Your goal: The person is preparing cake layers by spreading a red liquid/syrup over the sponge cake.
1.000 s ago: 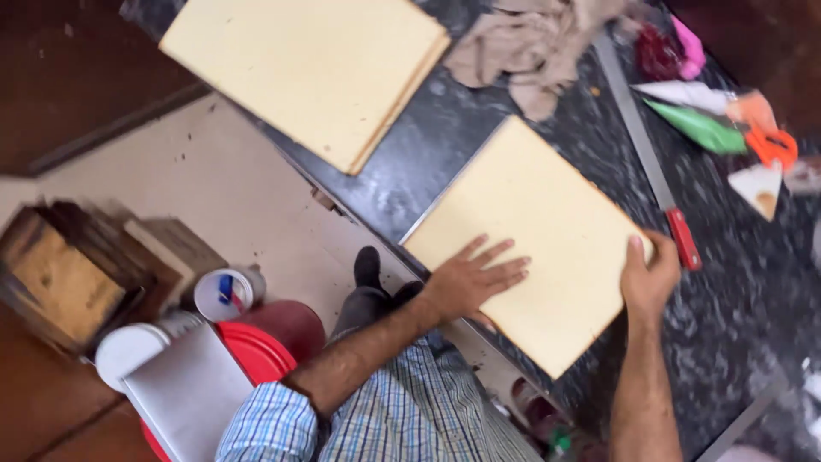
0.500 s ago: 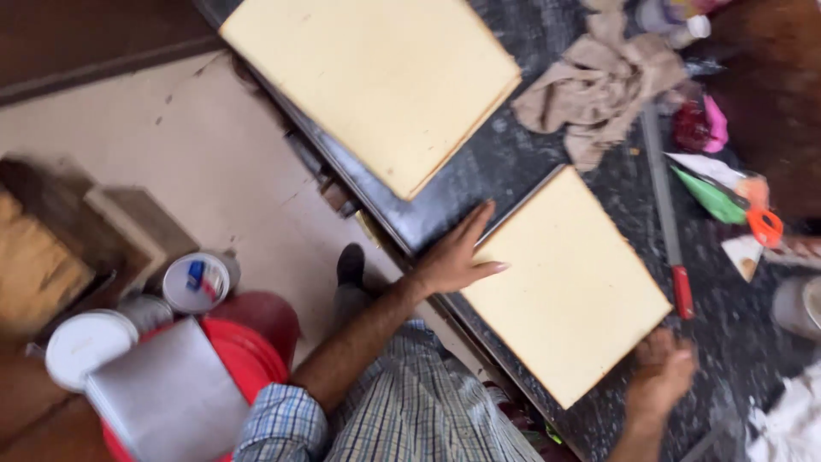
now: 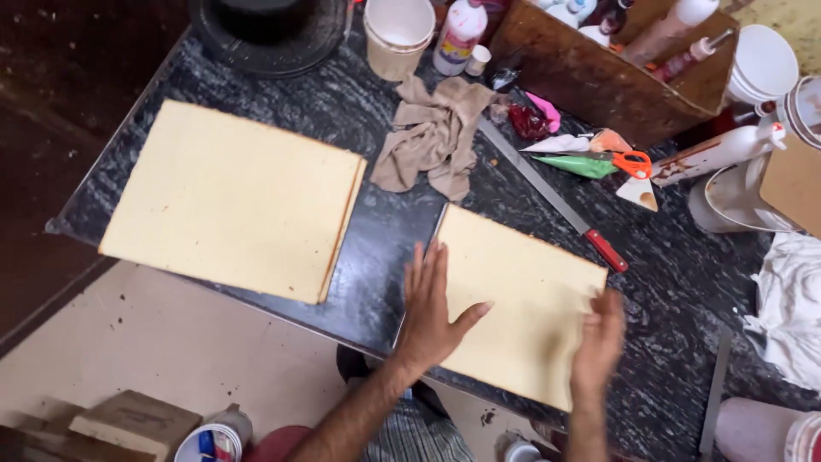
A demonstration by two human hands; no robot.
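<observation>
Your left hand [image 3: 425, 313] lay flat and open, fingers spread, pressing on the near-left edge of the pale yellow rectangular sponge sheet [image 3: 513, 299], while your right hand [image 3: 599, 342] sat at that sheet's right edge; it was blurred, so I could not tell whether its fingers pinched the edge or only rested against it. That sponge sheet lay flat on the dark speckled stone counter [image 3: 376, 248], its near corner reaching the counter's front edge. To the left of the sheet, well apart, a larger stack of pale yellow sponge sheets [image 3: 231, 201] rested on the same counter. Just beyond the sheet's far-left corner lay a crumpled beige cloth [image 3: 432, 137]. Along the sheet's far edge ran a long metal knife with a red handle [image 3: 556, 198], the handle just beside the sheet's far-right corner. Farther back from the sheet lay a green piping bag [image 3: 581, 164] and orange-handled scissors [image 3: 631, 161], and behind those stood a brown wooden box [image 3: 590, 77] holding bottles. Right of the sheet, well apart, a white crumpled cloth [image 3: 791, 308] lay at the counter's side.
</observation>
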